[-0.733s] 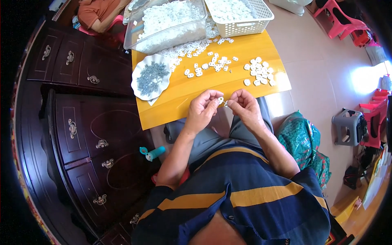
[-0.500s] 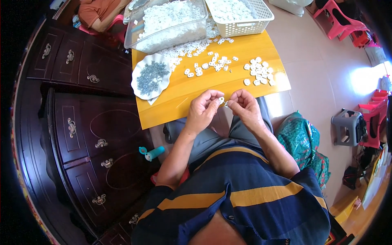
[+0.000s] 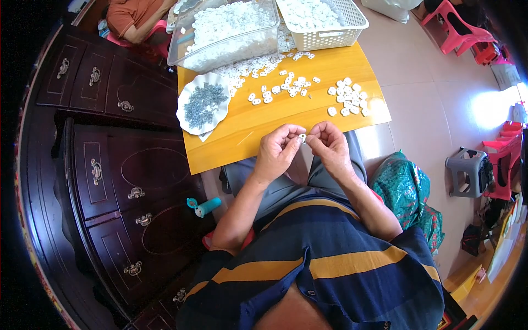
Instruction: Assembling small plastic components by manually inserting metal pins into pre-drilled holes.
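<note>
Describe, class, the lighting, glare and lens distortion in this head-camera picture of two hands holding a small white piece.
Head view: even daylight, with blown-out glare on the floor at right; fisheye bends the yellow table edges and dark cabinet; corners are black; the left hand, right hand and small white piece stay fairly sharp.

Smooth varnished wood surface [image 3: 264,124], glossy dark wooden cabinet [image 3: 110,181], white plastic basket [image 3: 330,33], clear plastic tub [image 3: 220,47], little matt white plastic pieces [image 3: 346,99].

A small white plastic piece [image 3: 302,137] sits pinched between both hands' fingertips.
</note>
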The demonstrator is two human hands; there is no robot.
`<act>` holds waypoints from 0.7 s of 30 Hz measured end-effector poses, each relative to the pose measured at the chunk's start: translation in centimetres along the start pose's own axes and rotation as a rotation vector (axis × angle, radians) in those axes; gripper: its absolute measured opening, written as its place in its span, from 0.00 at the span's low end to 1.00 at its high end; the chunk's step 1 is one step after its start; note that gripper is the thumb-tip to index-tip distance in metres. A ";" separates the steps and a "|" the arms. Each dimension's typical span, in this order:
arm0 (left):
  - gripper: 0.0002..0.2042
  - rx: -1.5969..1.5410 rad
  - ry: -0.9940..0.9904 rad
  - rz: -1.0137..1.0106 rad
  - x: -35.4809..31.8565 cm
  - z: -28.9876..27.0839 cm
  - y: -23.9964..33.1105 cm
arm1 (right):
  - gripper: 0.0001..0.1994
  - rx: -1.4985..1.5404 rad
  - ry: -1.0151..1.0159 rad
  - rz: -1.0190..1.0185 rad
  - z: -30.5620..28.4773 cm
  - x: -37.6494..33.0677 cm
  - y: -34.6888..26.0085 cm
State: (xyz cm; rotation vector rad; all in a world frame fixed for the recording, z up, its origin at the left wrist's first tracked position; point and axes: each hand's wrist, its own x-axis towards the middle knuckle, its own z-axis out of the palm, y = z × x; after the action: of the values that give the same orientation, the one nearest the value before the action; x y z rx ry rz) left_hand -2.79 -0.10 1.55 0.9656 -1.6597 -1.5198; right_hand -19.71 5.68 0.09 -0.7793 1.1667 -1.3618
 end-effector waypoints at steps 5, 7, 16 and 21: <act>0.08 0.029 -0.016 0.031 0.2 0.1 -0.2 | 0.05 0.025 -0.008 0.015 -0.1 0.0 0.1; 0.09 0.043 -0.024 0.023 0.2 0.0 0.0 | 0.05 0.040 -0.017 0.027 -0.2 0.0 0.1; 0.09 0.153 -0.076 0.098 0.9 -0.2 0.0 | 0.07 0.163 -0.063 0.113 -1.0 0.4 1.1; 0.10 0.271 -0.114 0.229 1.2 -0.5 0.4 | 0.08 0.288 -0.037 0.165 -0.7 0.2 1.0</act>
State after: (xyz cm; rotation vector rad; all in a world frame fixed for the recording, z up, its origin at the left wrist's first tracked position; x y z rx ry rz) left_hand -3.02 -1.41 2.01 0.8022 -2.0208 -1.2396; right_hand -20.10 5.72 -1.06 -0.4894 0.9564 -1.3336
